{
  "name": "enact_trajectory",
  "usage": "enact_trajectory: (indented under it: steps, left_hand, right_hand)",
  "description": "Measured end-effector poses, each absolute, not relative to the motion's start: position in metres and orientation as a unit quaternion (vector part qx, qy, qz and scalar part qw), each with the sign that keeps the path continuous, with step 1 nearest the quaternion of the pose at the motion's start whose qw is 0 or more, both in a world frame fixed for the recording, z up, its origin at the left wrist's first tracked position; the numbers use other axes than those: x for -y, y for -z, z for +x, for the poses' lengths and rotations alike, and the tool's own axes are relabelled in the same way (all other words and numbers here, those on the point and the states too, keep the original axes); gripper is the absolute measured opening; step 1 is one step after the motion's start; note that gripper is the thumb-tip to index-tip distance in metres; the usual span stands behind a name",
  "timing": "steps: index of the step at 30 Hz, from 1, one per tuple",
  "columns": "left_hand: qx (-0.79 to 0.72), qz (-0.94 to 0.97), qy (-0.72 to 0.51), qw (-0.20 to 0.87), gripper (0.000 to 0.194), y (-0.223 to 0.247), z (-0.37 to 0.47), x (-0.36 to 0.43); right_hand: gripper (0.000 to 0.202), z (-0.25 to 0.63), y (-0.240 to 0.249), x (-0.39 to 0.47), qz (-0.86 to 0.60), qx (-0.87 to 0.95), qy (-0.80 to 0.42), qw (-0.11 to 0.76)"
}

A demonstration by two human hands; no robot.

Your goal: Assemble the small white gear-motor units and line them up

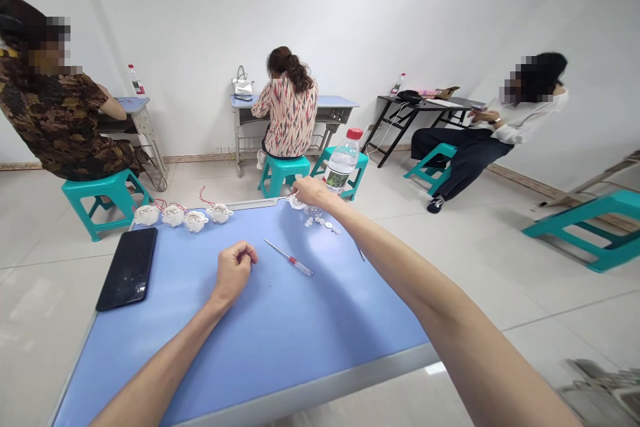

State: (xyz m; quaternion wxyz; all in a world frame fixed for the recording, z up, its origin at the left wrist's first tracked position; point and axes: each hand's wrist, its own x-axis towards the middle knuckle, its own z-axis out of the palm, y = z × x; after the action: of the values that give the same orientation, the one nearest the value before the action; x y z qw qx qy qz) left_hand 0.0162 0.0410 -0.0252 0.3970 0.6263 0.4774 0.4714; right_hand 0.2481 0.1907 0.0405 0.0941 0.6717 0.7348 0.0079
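Stretched to the far edge of the blue table, my right hand (pixel 311 192) has its fingers closed on a white round plastic part (pixel 296 203) with a red wire; the hand covers some of it. My left hand (pixel 234 272) rests on the tabletop as a loose fist, with nothing visible in it. Between the hands lies a screwdriver (pixel 295 262) with a clear and red handle. Small white discs (pixel 320 222) are scattered below my right wrist. At the far left stand several similar white round parts (pixel 195 220) with red wires.
A water bottle (pixel 342 163) with a red cap stands just behind my right forearm. A black phone (pixel 127 269) lies at the table's left edge. Another thin tool (pixel 361 253) is partly hidden by my right arm. Three people sit on green stools beyond the table (pixel 280 340).
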Motion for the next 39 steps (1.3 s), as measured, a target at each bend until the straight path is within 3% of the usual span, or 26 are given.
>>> enact_trajectory:
  steps: [9, 13, 26, 31, 36, 39]
  left_hand:
    - [-0.481, 0.627, -0.469, 0.396, 0.019, 0.025, 0.016, -0.041]
    - [-0.481, 0.628, -0.468, 0.395, 0.019, 0.026, 0.016, -0.043]
    - [-0.474, 0.652, -0.469, 0.361, 0.021, 0.027, 0.016, -0.042]
    - [-0.450, 0.681, -0.501, 0.287, 0.024, 0.015, 0.018, -0.034]
    - [-0.307, 0.799, -0.516, 0.046, 0.053, -0.021, 0.022, -0.026]
    - [-0.313, 0.823, -0.473, 0.040, 0.065, -0.044, 0.024, -0.025]
  right_hand:
    - [0.030, 0.245, -0.048, -0.186, 0.658, -0.750, -0.003, 0.072]
    - [0.023, 0.244, -0.054, -0.181, 0.650, -0.759, -0.006, 0.033]
    - [0.029, 0.253, -0.084, -0.136, 0.604, -0.789, -0.005, -0.110]
    - [0.023, 0.252, -0.090, -0.093, 0.576, -0.785, 0.030, -0.229]
    - [0.021, 0.244, -0.087, -0.053, 0.520, -0.783, 0.072, -0.333]
    - [0.021, 0.234, -0.087, -0.037, 0.481, -0.805, 0.082, -0.338]
